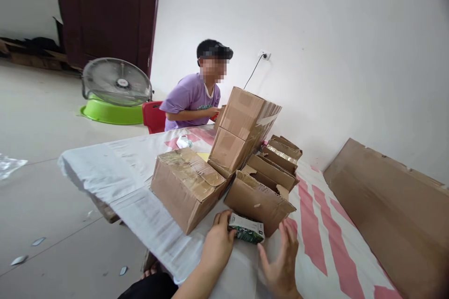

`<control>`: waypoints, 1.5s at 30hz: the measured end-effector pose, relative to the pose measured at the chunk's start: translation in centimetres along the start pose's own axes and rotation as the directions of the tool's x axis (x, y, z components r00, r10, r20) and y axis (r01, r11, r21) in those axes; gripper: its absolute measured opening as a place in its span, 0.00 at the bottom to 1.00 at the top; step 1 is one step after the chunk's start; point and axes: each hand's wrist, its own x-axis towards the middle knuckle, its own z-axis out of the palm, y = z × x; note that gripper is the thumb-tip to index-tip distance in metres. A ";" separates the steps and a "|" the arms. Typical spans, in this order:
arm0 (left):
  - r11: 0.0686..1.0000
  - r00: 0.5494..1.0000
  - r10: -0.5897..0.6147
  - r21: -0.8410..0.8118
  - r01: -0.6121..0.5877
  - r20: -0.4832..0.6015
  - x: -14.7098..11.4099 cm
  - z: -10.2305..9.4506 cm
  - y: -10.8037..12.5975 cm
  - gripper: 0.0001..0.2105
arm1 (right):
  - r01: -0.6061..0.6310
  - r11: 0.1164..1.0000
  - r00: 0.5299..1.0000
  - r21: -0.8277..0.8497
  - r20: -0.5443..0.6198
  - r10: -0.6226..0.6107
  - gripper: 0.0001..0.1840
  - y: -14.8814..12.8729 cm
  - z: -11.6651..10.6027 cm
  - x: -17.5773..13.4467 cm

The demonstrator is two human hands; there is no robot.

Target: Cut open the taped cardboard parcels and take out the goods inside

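A small green and white carton [247,228] lies at the near side of the table, in front of an open-topped cardboard box [257,198]. My left hand [218,238] grips the carton's left end, thumb on the near side and fingers at the back. Close to the carton's right end, my right hand [281,257] is spread, thumb and fingers apart, with nothing in it. Its fingertips are near the box's right corner; whether they touch it I cannot tell. To the left stands a closed cardboard box [187,187].
Stacked tall boxes [242,126] stand behind, and several open boxes [280,159] line the right. A person in a purple shirt [189,98] sits across the table [140,196]. A large cardboard panel [389,210] is at right. A fan [117,81] stands on the floor.
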 end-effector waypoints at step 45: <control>0.859 0.545 0.358 0.039 -0.510 -0.758 -3.6 -4.3 -1.0 0.09 | 0.019 0.905 0.969 0.425 0.214 -0.121 0.53 -10.9 7.2 7.0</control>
